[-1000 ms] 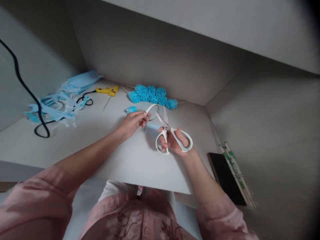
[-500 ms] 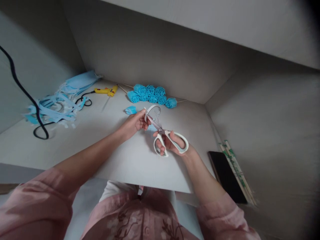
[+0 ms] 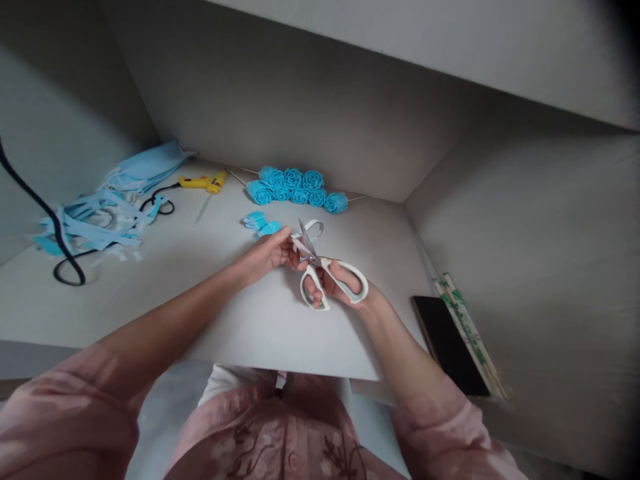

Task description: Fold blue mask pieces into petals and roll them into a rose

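My left hand pinches one end of a narrow white strip that curls into a loop beyond the blades. My right hand has its thumb and fingers through the white handles of a pair of scissors. The scissor blades stand apart, pointing up and left, with the strip close to or between them; exactly where it meets them is unclear. Just past my left fingers lie small cut blue pieces. A bit of blue also shows under my hands, mostly hidden.
Blue fabric roses on thin sticks lie along the back wall. Left of them are a yellow glue gun with its black cord, blue face masks and tangled strips. A black phone and wrapped sticks lie right.
The scissor blades have parted and the white loop looks smaller. Another blue piece now shows beside the one behind my left hand. The view has shifted slightly.
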Available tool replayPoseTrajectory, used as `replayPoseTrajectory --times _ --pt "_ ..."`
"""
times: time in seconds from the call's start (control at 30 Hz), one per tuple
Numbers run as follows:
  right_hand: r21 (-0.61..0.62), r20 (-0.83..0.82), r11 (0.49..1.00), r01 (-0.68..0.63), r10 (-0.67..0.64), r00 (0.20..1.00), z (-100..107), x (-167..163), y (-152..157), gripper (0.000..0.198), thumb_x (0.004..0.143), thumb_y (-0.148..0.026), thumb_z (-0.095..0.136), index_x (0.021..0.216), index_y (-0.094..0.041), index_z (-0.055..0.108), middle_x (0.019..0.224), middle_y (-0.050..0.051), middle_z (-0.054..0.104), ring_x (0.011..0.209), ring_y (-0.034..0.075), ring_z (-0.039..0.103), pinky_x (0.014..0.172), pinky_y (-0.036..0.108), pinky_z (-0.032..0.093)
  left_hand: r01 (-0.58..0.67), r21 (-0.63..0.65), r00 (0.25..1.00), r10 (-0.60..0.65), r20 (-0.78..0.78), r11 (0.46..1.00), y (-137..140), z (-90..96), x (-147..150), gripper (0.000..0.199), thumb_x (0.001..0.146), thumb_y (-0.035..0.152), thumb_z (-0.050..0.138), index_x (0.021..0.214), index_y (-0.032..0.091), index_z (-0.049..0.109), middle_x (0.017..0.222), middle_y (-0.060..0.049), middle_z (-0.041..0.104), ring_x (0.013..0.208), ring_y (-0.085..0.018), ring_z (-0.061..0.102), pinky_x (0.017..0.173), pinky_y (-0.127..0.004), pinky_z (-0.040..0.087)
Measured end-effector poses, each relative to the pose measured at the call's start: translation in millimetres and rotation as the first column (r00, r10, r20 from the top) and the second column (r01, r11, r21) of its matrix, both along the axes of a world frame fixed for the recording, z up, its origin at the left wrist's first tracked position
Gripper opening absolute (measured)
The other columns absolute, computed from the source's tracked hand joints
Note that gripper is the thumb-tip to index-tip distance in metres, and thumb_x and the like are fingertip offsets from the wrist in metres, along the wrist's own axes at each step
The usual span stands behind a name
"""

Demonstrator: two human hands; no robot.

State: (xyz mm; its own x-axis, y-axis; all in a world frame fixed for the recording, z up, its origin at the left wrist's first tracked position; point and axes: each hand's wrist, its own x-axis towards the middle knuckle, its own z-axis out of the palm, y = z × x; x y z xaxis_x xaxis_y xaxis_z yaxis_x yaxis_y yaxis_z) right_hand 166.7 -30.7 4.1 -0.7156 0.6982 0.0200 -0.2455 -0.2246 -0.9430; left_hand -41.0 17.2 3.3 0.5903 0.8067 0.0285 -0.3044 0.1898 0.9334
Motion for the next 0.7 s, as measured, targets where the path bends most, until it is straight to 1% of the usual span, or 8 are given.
replayPoseTrajectory --times 0.13,0.27,0.37,0.43,0.53,0.6,0.7 --pt "-0.016 0.021 1.000 0.004 -0.004 1.000 -0.2 0.9 -0.1 0.067 0.082 -0.070 0.057 0.116 -0.012 0.062 0.079 0.004 0.059 0.063 0.012 0.055 0.057 0.027 0.057 0.002 -0.020 1.000 -0.002 0.007 1.000 -0.9 -0.9 1.2 0.052 0.085 0.062 0.056 0.083 0.011 0.066 0.075 -0.008 0.067 0.073 -0.018 0.063 0.074 -0.030 0.049" --pt "-0.034 0.030 0.999 0.003 -0.002 1.000 1.9 0.8 0.0 0.066 0.082 -0.070 0.058 0.117 -0.014 0.062 0.079 0.003 0.060 0.062 0.011 0.056 0.058 0.027 0.057 -0.007 -0.059 0.998 0.010 0.060 0.998 -0.3 0.2 2.2 0.045 0.087 0.056 0.056 0.084 0.012 0.065 0.080 -0.009 0.069 0.073 -0.019 0.063 0.074 -0.032 0.049" --pt "-0.047 0.022 0.999 0.004 -0.003 1.000 3.1 0.4 -0.2 0.065 0.081 -0.069 0.060 0.117 -0.015 0.062 0.078 0.002 0.061 0.062 0.011 0.056 0.058 0.027 0.057 -0.071 -0.117 0.988 0.086 0.129 0.991 1.2 3.4 1.8 0.035 0.089 0.046 0.055 0.090 0.012 0.066 0.081 -0.008 0.068 0.074 -0.019 0.063 0.073 -0.032 0.050" --pt "-0.054 0.026 0.998 0.015 -0.014 1.000 3.1 0.6 -0.2 0.064 0.081 -0.069 0.061 0.116 -0.015 0.063 0.077 0.002 0.061 0.062 0.011 0.056 0.057 0.027 0.057 -0.131 -0.137 0.974 0.153 0.166 0.982 2.5 5.6 0.6 0.030 0.089 0.038 0.053 0.097 0.012 0.067 0.082 -0.007 0.067 0.075 -0.018 0.063 0.071 -0.031 0.051" --pt "-0.062 0.039 0.998 0.010 -0.007 0.999 1.2 2.2 1.1 0.065 0.080 -0.069 0.061 0.115 -0.014 0.064 0.076 0.002 0.061 0.061 0.011 0.057 0.058 0.028 0.058 -0.203 -0.110 0.959 0.221 0.179 0.973 4.7 7.0 -1.9 0.029 0.085 0.027 0.055 0.106 0.012 0.067 0.087 -0.007 0.067 0.075 -0.017 0.063 0.070 -0.029 0.050" --pt "-0.061 0.033 0.998 0.000 0.002 0.999 -0.3 3.4 2.6 0.064 0.081 -0.069 0.061 0.114 -0.014 0.064 0.076 0.002 0.062 0.060 0.011 0.057 0.057 0.030 0.059 -0.243 -0.083 0.954 0.253 0.158 0.966 6.0 6.1 -2.9 0.028 0.083 0.023 0.058 0.107 0.013 0.066 0.086 -0.006 0.066 0.073 -0.015 0.062 0.069 -0.028 0.049" --pt "-0.044 0.015 0.999 0.006 -0.005 1.000 -1.3 4.3 4.2 0.062 0.082 -0.067 0.061 0.114 -0.014 0.064 0.075 0.002 0.061 0.060 0.012 0.057 0.056 0.029 0.058 -0.260 -0.064 0.954 0.267 0.136 0.963 7.3 3.2 -2.5 0.027 0.085 0.027 0.059 0.106 0.012 0.068 0.083 -0.006 0.065 0.070 -0.014 0.060 0.067 -0.027 0.048"
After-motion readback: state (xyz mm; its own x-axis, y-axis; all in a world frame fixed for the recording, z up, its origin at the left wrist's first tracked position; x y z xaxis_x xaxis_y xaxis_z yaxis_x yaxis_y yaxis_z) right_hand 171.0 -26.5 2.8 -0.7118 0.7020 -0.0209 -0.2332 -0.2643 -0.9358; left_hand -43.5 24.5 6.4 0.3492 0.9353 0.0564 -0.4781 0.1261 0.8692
